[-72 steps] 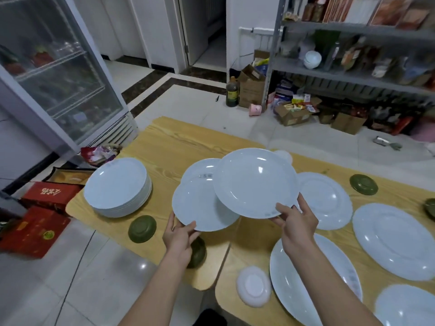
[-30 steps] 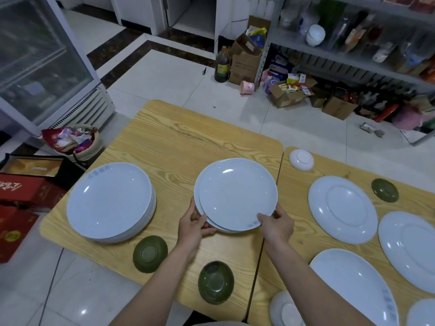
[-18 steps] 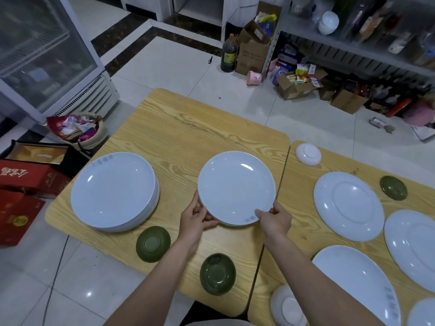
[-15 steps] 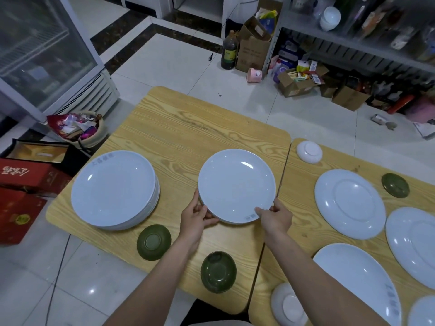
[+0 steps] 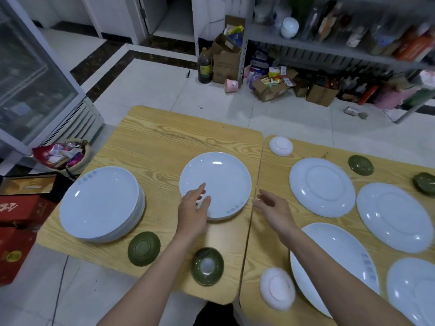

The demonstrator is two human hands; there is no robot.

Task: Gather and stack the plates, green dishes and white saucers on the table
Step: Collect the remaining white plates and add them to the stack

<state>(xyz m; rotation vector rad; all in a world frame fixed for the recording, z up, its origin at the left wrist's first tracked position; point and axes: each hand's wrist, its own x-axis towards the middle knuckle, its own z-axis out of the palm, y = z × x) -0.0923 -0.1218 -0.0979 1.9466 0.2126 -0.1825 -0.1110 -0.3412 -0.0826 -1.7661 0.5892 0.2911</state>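
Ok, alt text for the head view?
Both hands are open: the left hand is over the near rim of the centre plate, the right hand beside it, touching nothing. A plate stack sits left; single plates, green dishes and white saucers lie scattered on two wooden tables.

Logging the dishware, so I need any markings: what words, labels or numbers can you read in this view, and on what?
Nothing reads clearly.
Stack of plates: grey rim print, blurred.
Centre plate: rim print, blurred.
Near right plate: rim print, blurred.
Red box: white characters, illegible.
Bottle: yellow label, too small.
Cardboard box: faint print, too small.
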